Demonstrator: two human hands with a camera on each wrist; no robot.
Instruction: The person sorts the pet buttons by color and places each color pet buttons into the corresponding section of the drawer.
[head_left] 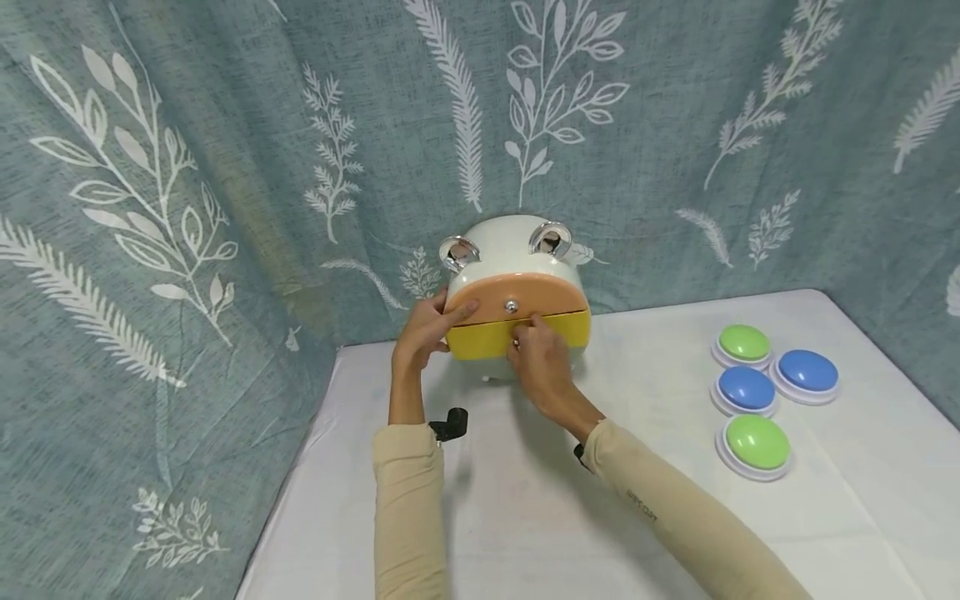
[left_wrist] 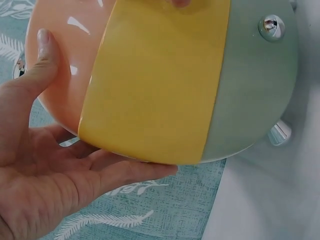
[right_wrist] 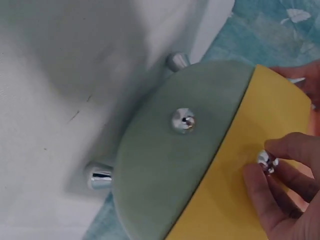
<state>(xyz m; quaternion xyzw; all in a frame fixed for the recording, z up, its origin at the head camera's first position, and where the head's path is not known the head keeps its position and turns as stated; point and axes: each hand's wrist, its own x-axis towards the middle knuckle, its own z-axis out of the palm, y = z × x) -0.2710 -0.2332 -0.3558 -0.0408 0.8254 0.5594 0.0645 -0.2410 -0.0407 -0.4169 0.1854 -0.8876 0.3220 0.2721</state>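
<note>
Thumb and fingers of our right hand (head_left: pixel 543 362) pinch the silver knob (right_wrist: pixel 266 161) of the yellow drawer (left_wrist: pixel 155 85) on the cabinet (head_left: pixel 501 240), which we see on the table (head_left: pixel 498 508) at the centre of the head view. We spread our left hand (head_left: pixel 423 330) along the cabinet's left edge in the frame, thumb on the orange drawer (head_left: pixel 543 292) and fingers against the side. At the right of the frame we see two green domes (head_left: pixel 757 442) and two blue domes (head_left: pixel 807 371) on white bases (head_left: pixel 806 398), clustered near one another.
</note>
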